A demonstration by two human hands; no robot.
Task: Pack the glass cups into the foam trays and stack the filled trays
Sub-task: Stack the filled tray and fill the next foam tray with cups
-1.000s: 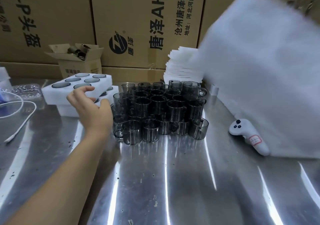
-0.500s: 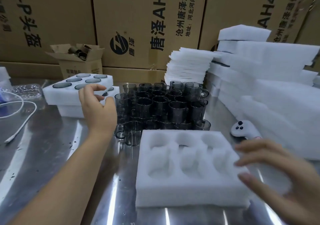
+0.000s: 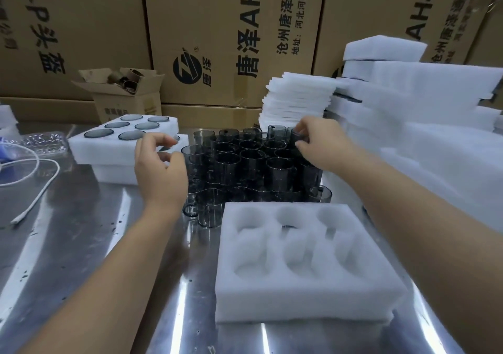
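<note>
- The empty foam tray (image 3: 299, 308) lies on the steel desk (image 3: 81, 244) nearest the camera, with six open pockets facing up.
- Just behind it a tight cluster of smoky glass cups (image 3: 245, 163) stands upright on the desk.
- The right hand (image 3: 322, 146) is at the cluster's far right corner. Its grip is narrow, with the fingers and thumb pinching the rim of the corner cup (image 3: 295, 138).
- The left hand (image 3: 160, 168) hovers over the cluster's left edge. Its grip is loose and half-curled, holding nothing.
- To the left, two filled trays (image 3: 89, 149) sit stacked, with cups seated in the upper one's pockets.
- A white cable (image 3: 35, 190) trails across the desk's left side.
- Foam stacks (image 3: 435, 135) rise on the right, and cardboard cartons (image 3: 217, 40) line the back.
</note>
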